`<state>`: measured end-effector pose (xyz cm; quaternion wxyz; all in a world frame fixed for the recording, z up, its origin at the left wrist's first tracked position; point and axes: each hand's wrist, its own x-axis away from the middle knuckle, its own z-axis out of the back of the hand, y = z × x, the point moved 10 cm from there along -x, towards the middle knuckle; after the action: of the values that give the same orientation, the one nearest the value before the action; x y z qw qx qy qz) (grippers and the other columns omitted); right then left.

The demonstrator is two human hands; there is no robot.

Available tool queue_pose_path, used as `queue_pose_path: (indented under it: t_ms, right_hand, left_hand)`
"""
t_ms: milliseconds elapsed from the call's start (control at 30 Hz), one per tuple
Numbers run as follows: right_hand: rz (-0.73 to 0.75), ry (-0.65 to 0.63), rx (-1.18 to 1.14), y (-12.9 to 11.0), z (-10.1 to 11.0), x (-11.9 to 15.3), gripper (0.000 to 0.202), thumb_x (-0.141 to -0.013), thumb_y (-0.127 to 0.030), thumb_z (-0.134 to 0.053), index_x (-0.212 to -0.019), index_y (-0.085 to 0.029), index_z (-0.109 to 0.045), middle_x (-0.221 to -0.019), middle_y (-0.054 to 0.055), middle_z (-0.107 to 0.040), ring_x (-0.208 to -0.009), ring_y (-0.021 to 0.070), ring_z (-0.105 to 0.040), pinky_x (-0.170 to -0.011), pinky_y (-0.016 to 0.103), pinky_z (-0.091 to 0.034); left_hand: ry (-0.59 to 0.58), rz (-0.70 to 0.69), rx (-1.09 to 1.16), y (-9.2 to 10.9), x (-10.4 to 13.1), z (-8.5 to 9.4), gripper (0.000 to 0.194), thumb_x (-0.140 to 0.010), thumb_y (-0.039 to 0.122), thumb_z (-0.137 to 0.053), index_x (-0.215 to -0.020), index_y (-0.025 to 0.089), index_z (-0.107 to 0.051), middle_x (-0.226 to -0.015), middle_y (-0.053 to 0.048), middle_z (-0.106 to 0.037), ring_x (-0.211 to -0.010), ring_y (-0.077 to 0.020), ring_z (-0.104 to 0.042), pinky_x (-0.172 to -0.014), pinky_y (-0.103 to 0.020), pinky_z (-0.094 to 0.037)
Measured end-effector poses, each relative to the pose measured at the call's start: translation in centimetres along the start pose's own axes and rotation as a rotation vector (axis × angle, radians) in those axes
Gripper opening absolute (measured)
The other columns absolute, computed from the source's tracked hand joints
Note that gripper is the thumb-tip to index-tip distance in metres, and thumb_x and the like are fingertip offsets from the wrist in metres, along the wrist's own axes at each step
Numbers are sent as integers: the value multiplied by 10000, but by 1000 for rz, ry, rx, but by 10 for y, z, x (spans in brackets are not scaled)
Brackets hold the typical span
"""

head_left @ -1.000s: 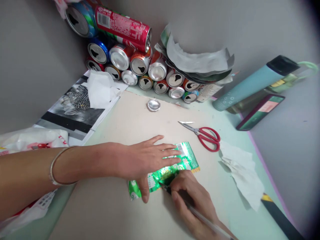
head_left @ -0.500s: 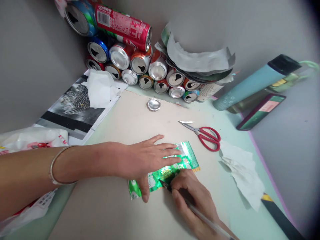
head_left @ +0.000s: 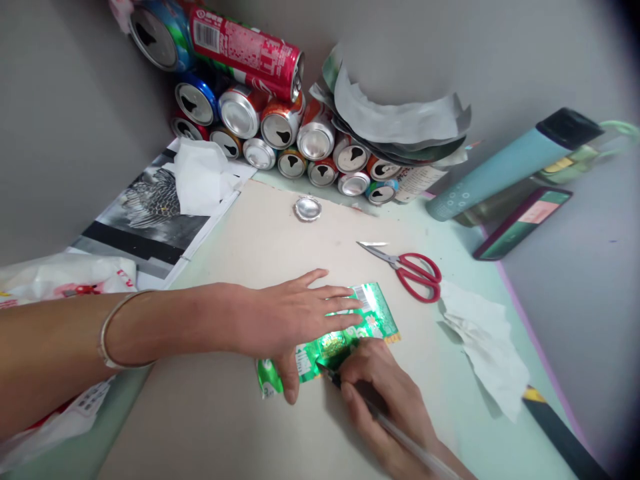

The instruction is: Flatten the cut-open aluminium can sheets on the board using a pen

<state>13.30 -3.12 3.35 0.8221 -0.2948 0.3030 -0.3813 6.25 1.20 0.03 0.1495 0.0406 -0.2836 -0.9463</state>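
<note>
Head view: left hand (head_left: 295, 319) has its fingers spread wide over the green sheet (head_left: 383, 317), right hand (head_left: 390, 393) grips a pen (head_left: 411, 443); pressing too hard could skid it.

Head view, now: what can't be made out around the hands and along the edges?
All in the head view:
Middle of the shiny green printed sheet: under the left hand.
Its fine print: too small, with glare.
Any mark at the tip of the pen-like tool: too small.
That tool's grip: partly behind the fingers of the right hand.
White plastic bag: cut off by the left edge.
Black-and-yellow strip: cut off by the bottom edge.
</note>
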Motion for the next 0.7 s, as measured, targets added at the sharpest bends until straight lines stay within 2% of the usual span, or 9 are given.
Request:
queue_pose_path:
  t_ms: [233,400,600,700]
  right_hand:
    - [4,4,-4,-1,1,-2,177,-895,-42,-504,-880,-215,-537,-751,5,-591,-709,174,-528,-700,317,-432]
    - [-23,-38,-16,1,-2,-1,170,-909,-52,-503,-878,-217,-532,-758,5,-594,-719,174,-530,-707,318,-433]
    - [2,-34,-57,-3,-1,0,179,-882,-45,-493,-865,-221,-522,-750,4,-588,-707,175,-526,-677,310,-430]
    - [-57,33,-68,1,8,2,181,-906,-50,-512,-891,-228,-541,-772,2,-597,-712,172,-552,-678,298,-455]
  left_hand:
    - [28,-20,-8,3,1,2,1165,-652,379,-922,-1586,75,-295,-1652,-177,-325,-1584,-326,-163,-1268,-617,-39]
    - [28,-15,-3,3,2,3,1163,-641,355,-931,-1579,68,-306,-1644,-195,-335,-1580,-338,-178,-1261,-636,-63]
    - [5,-7,-11,2,2,1,1162,-659,375,-923,-1593,107,-288,-1657,-189,-314,-1587,-325,-154,-1271,-587,-30]
    - [23,-13,-17,1,1,0,1173,-657,428,-918,-1598,123,-287,-1649,-186,-339,-1584,-334,-162,-1276,-558,-27]
